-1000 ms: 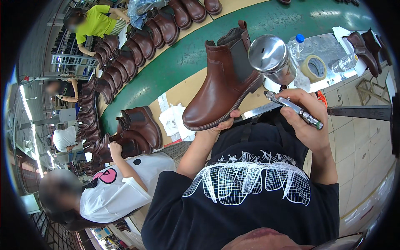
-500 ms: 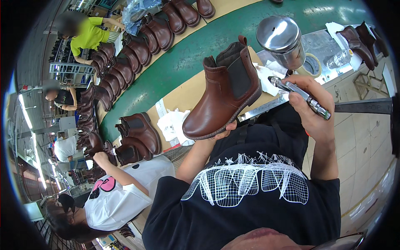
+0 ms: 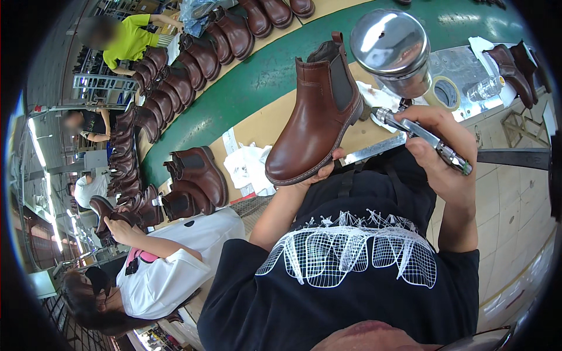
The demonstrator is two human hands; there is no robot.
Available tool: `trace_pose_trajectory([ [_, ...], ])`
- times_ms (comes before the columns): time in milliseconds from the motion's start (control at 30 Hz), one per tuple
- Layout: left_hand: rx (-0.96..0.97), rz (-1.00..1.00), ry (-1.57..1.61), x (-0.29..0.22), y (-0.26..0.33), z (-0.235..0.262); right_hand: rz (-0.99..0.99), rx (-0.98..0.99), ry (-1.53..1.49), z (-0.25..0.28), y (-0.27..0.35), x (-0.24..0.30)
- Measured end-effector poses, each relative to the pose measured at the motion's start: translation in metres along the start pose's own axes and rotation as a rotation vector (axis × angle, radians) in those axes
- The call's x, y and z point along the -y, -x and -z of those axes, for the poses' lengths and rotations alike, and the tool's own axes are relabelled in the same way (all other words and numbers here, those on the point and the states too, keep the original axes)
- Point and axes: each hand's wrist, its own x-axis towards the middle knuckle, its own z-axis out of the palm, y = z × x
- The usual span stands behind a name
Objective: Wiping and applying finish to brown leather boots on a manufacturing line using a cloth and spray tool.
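Observation:
A brown leather Chelsea boot (image 3: 305,131) with dark elastic side panels is held up in front of me, toe down toward the lower left. My left hand (image 3: 326,171) grips it from beneath; its fingertips show along the sole edge, the rest is hidden. In my right hand (image 3: 443,137) is a metal spray gun (image 3: 430,140), its body wrapped by my fingers. Its shiny round paint cup (image 3: 389,45) rises above the hand. The gun's nozzle points left at the boot's heel, a small gap apart.
Two brown boots (image 3: 199,175) stand left by white crumpled cloth (image 3: 249,168). Rows of boots line a green conveyor (image 3: 246,96) beyond. A tape roll (image 3: 443,93), clear plastic bottle (image 3: 486,89) and more boots (image 3: 510,70) lie right. A co-worker in white (image 3: 170,275) handles a boot at left.
The boot has shifted slightly right and stands a little more upright. The spray gun's cup has come up and looks larger. The co-worker at left has drawn a boot closer.

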Motion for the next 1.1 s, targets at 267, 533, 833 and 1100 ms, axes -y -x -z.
trace_pose_trajectory([
  [267, -0.063, -0.060, -0.093, 0.001, 0.002, -0.010, 0.005, 0.169, 0.242, 0.002, 0.007, 0.003],
  [533, -0.003, -0.059, 0.006, -0.001, -0.002, -0.017, -0.055, 0.220, 0.239, 0.003, 0.015, -0.002],
  [833, -0.011, -0.033, -0.056, -0.006, 0.002, -0.006, 0.005, 0.194, 0.242, -0.002, 0.010, 0.003],
  [1100, 0.029, -0.063, -0.252, -0.015, 0.011, 0.006, -0.144, 0.020, 0.077, 0.001, 0.019, -0.007],
])
